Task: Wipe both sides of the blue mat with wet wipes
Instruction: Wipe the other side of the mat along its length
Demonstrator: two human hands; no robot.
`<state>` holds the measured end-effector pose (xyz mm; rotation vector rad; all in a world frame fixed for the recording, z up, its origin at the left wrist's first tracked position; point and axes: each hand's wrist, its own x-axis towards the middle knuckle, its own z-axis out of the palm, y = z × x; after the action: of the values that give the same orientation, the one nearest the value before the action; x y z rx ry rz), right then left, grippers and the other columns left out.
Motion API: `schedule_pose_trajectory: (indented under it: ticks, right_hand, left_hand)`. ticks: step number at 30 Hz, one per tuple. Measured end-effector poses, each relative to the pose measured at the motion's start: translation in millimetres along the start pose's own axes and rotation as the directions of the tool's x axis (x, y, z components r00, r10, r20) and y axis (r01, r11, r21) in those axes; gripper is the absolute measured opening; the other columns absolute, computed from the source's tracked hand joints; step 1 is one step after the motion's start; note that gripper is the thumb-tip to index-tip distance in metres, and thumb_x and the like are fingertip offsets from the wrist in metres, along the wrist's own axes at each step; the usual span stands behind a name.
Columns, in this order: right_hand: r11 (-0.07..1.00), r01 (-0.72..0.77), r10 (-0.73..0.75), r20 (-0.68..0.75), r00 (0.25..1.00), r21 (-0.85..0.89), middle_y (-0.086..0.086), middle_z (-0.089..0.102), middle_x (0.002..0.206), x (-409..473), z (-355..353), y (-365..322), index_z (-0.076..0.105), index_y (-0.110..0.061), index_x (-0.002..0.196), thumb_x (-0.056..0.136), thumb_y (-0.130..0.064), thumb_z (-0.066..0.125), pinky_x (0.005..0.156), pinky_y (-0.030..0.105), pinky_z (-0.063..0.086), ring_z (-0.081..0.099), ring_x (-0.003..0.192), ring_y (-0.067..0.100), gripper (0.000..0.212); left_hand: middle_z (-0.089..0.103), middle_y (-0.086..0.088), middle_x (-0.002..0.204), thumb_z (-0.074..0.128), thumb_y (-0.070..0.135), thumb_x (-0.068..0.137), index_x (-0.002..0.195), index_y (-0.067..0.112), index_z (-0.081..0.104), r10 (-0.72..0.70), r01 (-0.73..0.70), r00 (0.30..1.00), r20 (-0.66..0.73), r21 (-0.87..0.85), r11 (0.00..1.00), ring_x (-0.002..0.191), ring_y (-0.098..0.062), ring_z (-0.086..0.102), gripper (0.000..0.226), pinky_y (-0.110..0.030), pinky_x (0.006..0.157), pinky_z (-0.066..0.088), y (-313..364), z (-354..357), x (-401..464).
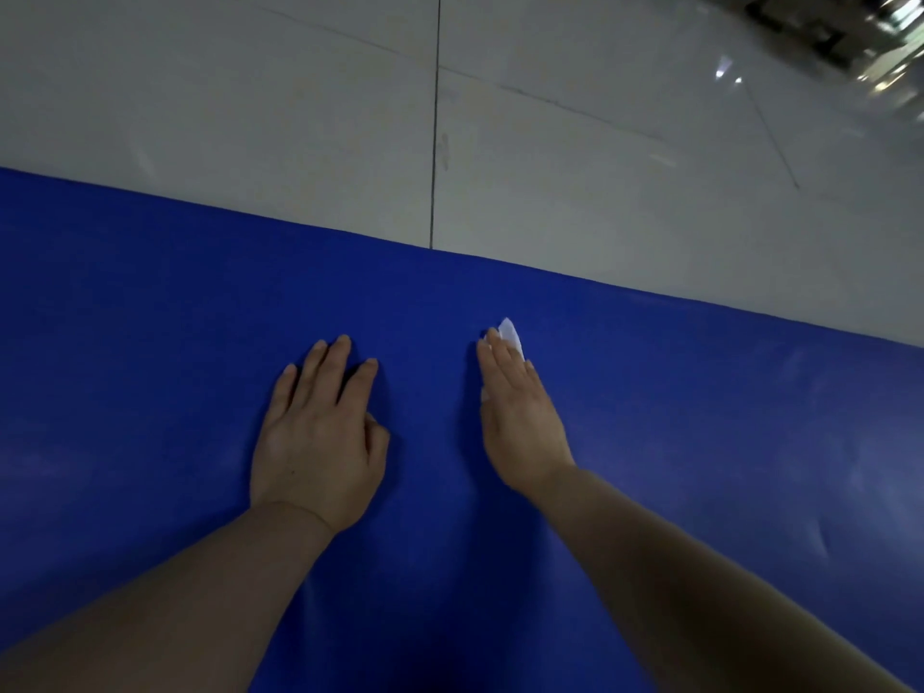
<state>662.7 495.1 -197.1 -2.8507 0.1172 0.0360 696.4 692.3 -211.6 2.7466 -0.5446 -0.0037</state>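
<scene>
- Both hands down on blue mat [150, 342], spread over floor [250, 92].
- Left hand [317, 442]: fingers straight, flat, bracing.
- Right hand [520, 422]: straight fingers pressing wet wipe [511, 334], far of centre.
- Best wiped in overlapping strokes, even pressure.

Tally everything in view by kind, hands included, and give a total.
Mat: 1
Wipe: 1, white, under the right hand's fingers
Hands: 2, left hand and right hand, both on the mat
Blurred shiny thing at top right: cannot tell what it is, not counted
Total: 4
</scene>
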Motion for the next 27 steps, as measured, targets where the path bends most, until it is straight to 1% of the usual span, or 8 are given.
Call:
schedule_pose_trajectory:
  ticks: [4, 9, 13, 16, 21, 22, 24, 27]
  right_hand:
    - [0.995, -0.085, 0.091, 0.103, 0.991, -0.059, -0.002, -0.011, 0.157, 6.3, -2.8, -8.4, 0.004, -0.010, 0.151, 0.097, -0.003, 0.031, 0.119, 0.029, -0.002, -0.018, 0.142, 0.009, 0.061]
    - [0.989, -0.122, 0.134, 0.150, 0.980, -0.084, -0.002, -0.011, 0.159, 6.1, -10.2, -12.0, 0.000, -0.012, 0.151, 0.097, -0.004, 0.030, 0.119, 0.029, -0.003, -0.017, 0.144, 0.011, 0.062]
    - [0.969, -0.144, 0.184, 0.200, 0.962, -0.202, 0.001, -0.013, 0.159, 9.7, -14.0, -19.0, -0.005, -0.010, 0.151, 0.094, -0.004, 0.034, 0.119, 0.031, 0.003, -0.018, 0.144, 0.016, 0.069]
    - [0.952, -0.194, 0.240, 0.185, 0.953, -0.235, 0.004, -0.012, 0.159, 8.9, -12.5, -29.6, -0.004, -0.008, 0.150, 0.094, -0.009, 0.036, 0.119, 0.033, 0.005, -0.016, 0.145, 0.019, 0.069]
    - [0.990, -0.021, 0.036, 0.105, 0.994, -0.140, 0.002, -0.004, 0.159, -33.6, -0.4, -31.0, 0.005, -0.010, 0.151, 0.097, -0.006, 0.033, 0.119, 0.027, 0.000, -0.011, 0.146, 0.015, 0.060]
    - [0.992, -0.054, 0.065, 0.094, 0.993, -0.114, 0.001, -0.003, 0.159, -40.7, -4.9, -21.4, 0.004, -0.009, 0.151, 0.097, -0.004, 0.033, 0.116, 0.021, -0.003, -0.009, 0.146, 0.014, 0.061]
    - [0.959, -0.280, 0.282, 0.046, 0.958, -0.048, 0.003, 0.001, 0.159, -50.3, -13.8, 0.8, 0.007, -0.006, 0.150, 0.097, -0.003, 0.032, 0.113, 0.017, 0.000, -0.003, 0.146, 0.017, 0.059]
    - [0.859, -0.502, 0.504, -0.003, 0.864, -0.101, 0.014, 0.007, 0.157, -61.7, -19.5, 11.9, 0.014, 0.001, 0.148, 0.096, -0.004, 0.022, 0.119, 0.035, 0.004, -0.004, 0.146, 0.027, 0.052]
  left_hand:
    - [0.040, -0.018, 0.149, 0.052, 0.014, 0.087, 0.132, 0.005, 0.055, -0.003, 0.001, 1.000, -0.024, -0.062, 0.998, 0.140, -0.032, 0.034, 0.046, -0.048, 0.116, 0.023, -1.2, 0.3, -2.5]
    - [0.040, -0.019, 0.148, 0.060, 0.005, 0.086, 0.130, 0.005, 0.057, 0.069, -0.079, 0.994, -0.086, -0.119, 0.990, 0.139, -0.033, 0.035, 0.044, -0.050, 0.115, 0.022, 4.6, -4.9, -26.1]
    - [0.036, -0.018, 0.150, 0.033, 0.025, 0.089, 0.134, 0.008, 0.054, 0.135, -0.136, 0.991, -0.017, -0.008, 0.991, 0.138, -0.032, 0.035, 0.053, -0.051, 0.113, 0.019, 2.6, -4.5, -87.7]
    - [0.037, -0.018, 0.150, 0.029, 0.031, 0.089, 0.135, 0.008, 0.055, 0.167, -0.171, 0.984, 0.056, 0.075, 0.982, 0.137, -0.031, 0.036, 0.058, -0.051, 0.113, 0.016, -3.9, -3.7, -102.1]
    - [0.036, -0.017, 0.151, 0.029, 0.032, 0.090, 0.137, 0.009, 0.052, 0.155, -0.164, 0.984, 0.090, 0.105, 0.981, 0.139, -0.028, 0.030, 0.058, -0.047, 0.114, 0.011, -1.8, -2.9, -98.2]
    - [0.037, -0.017, 0.151, 0.029, 0.033, 0.090, 0.138, 0.009, 0.052, 0.156, -0.166, 0.983, 0.093, 0.109, 0.980, 0.139, -0.028, 0.030, 0.058, -0.047, 0.113, 0.013, -1.8, -3.4, -98.6]
    - [0.037, -0.017, 0.150, 0.028, 0.033, 0.091, 0.138, 0.009, 0.051, 0.159, -0.169, 0.983, 0.097, 0.112, 0.979, 0.139, -0.030, 0.033, 0.058, -0.049, 0.111, 0.017, -2.4, -4.0, -98.8]
    - [0.037, -0.018, 0.150, 0.026, 0.033, 0.091, 0.138, 0.009, 0.050, 0.161, -0.173, 0.981, 0.104, 0.122, 0.977, 0.138, -0.031, 0.036, 0.059, -0.050, 0.110, 0.019, -3.3, -2.4, -98.6]
